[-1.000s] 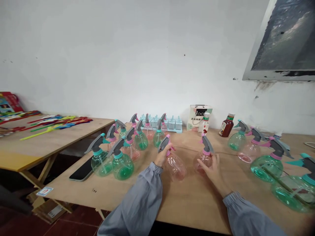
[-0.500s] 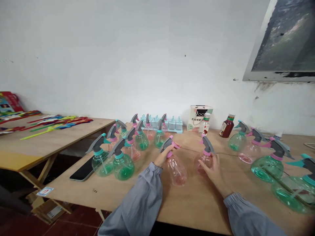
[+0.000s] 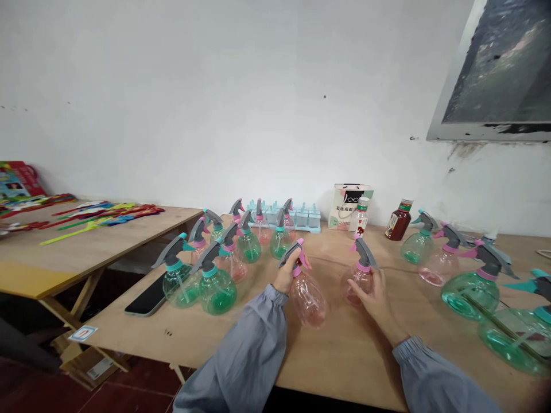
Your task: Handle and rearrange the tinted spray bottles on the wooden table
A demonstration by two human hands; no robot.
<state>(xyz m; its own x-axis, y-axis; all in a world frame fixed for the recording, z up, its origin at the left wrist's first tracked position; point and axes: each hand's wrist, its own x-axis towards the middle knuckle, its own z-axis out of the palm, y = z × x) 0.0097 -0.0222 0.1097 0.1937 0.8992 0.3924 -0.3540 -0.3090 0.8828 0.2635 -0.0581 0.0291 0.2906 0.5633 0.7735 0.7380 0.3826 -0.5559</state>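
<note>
Here, left hand (image 3: 293, 271) and right hand (image 3: 373, 292) each clasp a pink bottle (image 3: 309, 301) (image 3: 356, 275), green bottles (image 3: 218, 292) (image 3: 470, 292) either side.

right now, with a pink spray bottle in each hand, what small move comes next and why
Probably straighten the tilted pink spray bottle with the left hand, which grips it near its top: it slants, while the upright pink spray bottle in the right hand stands on the wooden table.

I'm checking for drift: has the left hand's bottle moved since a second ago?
Yes. Against the phone, the bottle in the left hand has shifted down the picture, toward the near edge of the table.
</note>
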